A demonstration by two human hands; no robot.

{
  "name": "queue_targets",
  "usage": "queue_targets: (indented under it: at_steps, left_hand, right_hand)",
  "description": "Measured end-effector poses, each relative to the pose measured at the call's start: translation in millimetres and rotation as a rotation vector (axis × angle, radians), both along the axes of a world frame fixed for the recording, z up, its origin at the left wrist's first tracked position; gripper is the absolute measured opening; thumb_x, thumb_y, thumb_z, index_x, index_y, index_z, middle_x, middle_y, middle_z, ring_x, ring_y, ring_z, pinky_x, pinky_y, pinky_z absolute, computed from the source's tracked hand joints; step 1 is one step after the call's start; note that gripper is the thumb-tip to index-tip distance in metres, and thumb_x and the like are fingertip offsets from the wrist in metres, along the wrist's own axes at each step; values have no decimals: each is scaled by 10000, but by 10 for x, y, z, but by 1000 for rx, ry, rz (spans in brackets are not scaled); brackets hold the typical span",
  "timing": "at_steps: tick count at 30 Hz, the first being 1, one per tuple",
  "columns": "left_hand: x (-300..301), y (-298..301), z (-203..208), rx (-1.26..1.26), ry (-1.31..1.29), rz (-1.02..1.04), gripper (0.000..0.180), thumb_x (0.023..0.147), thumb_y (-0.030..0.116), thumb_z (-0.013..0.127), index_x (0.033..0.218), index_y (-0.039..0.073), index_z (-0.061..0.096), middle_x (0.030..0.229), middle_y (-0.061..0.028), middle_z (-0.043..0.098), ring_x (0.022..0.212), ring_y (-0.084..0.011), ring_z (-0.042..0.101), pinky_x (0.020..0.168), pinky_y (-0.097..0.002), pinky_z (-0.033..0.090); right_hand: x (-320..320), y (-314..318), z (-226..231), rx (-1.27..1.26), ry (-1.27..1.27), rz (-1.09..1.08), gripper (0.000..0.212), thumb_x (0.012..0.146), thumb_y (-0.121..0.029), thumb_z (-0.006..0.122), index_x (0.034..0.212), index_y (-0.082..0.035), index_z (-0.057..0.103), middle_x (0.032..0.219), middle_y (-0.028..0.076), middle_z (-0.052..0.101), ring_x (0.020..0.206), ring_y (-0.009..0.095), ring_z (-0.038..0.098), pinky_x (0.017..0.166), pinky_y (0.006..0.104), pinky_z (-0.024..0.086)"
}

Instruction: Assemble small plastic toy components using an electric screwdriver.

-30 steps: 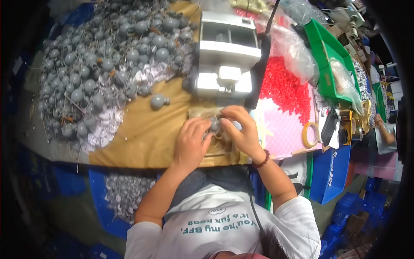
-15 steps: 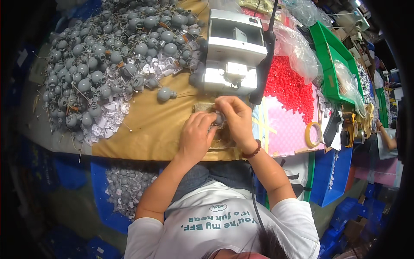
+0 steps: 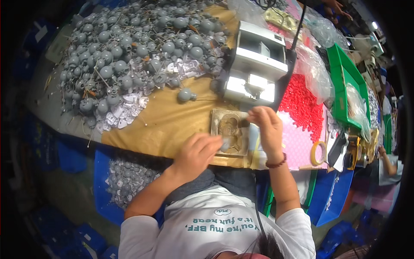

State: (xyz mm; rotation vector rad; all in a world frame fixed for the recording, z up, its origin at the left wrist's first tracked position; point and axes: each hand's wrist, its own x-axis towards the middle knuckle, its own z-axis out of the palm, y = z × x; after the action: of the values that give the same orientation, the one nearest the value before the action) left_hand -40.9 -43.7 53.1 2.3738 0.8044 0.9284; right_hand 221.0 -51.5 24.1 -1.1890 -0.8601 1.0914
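My left hand [image 3: 196, 155] is closed beside the near left of a tan block [image 3: 217, 121] with rounded hollows. A small grey piece [image 3: 225, 144], smeared by motion, shows at its fingertips. My right hand [image 3: 268, 129] is raised to the right of the block, thumb and fingers pinched together; anything between them is too blurred to name. A white machine [image 3: 254, 60] stands just beyond the block. On the brown cloth, a single grey ball-shaped part [image 3: 185, 95] with a thin wire lies to the left of the machine.
A large heap of grey ball parts [image 3: 116, 52] with wires and white pieces [image 3: 125, 112] covers the left. Small red parts [image 3: 302, 108], a yellow tape roll [image 3: 318, 153] and a green crate [image 3: 345, 99] lie right. A blue bin [image 3: 101, 190] sits below the table edge.
My hands have parted: the right drew away rightward, the left pulled toward me with the grey piece. The block's hollows are now uncovered. The whole view has shifted slightly.
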Motion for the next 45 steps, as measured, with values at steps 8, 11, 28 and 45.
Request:
queue_targets:
  at_steps: [8,11,28,45]
  left_hand:
    - [-1481,-159,615,-274,660,102,351,765,42,743,1109,41,676,1011,-116,660,959,-323,611,841,-403,504]
    - [-1042,274,585,13,565,180,294,797,72,729,1084,38,673,956,-116,647,937,-325,599,822,-419,499]
    - [269,1674,-424,328,372,325,124,816,34,624,926,87,640,901,-100,610,889,-299,629,750,-437,510]
    - [-184,338,-542,-230,-15,184,255,774,44,779,999,41,660,985,-112,613,942,-302,621,854,-370,519]
  right_hand:
    - [1101,-294,-297,72,-772,-262,128,989,-55,606,1062,13,685,955,87,709,828,138,676,736,260,534]
    - [1239,-260,-269,65,-1103,-293,117,942,-37,649,1048,-16,692,974,106,697,823,188,679,710,287,533]
    - [1404,20,-340,80,-1621,-88,245,813,16,631,1053,-32,652,946,134,648,885,326,615,789,430,501]
    - [1132,-108,57,196,-991,-156,240,866,139,616,1066,26,683,1078,103,665,938,183,670,793,279,554]
